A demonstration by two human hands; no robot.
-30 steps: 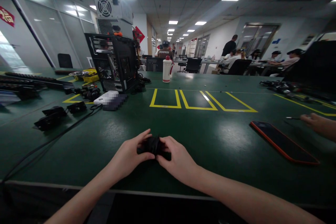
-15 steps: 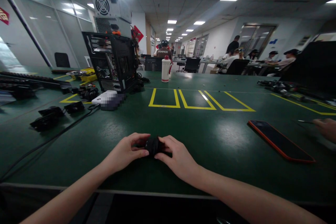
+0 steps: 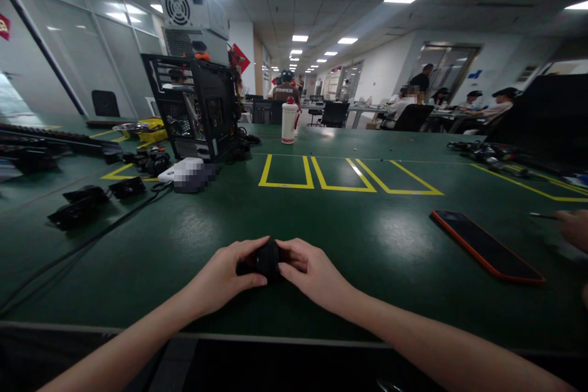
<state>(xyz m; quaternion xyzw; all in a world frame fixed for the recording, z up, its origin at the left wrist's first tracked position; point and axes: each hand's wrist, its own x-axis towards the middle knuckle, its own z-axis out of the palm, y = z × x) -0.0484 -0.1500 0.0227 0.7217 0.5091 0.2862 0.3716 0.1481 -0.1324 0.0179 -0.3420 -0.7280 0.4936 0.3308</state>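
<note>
A small black round object (image 3: 267,259), its exact kind too dark to make out, is held between both hands near the front of the green table (image 3: 349,239). My left hand (image 3: 232,269) grips it from the left, thumb below and fingers on top. From the right, my right hand (image 3: 309,263) pinches its other side with thumb and fingertips. Part of the object is hidden behind the fingers.
To the right lies a phone in an orange case (image 3: 487,246), beside another person's hand (image 3: 574,228) holding a thin tool. A computer case (image 3: 193,107), black parts (image 3: 85,203) and a cable (image 3: 98,239) occupy the left. A white bottle (image 3: 288,122) stands farther back.
The black object has turned a little between my hands, and my left fingers have shifted further over its top. The other person's hand at the right has moved slightly.
</note>
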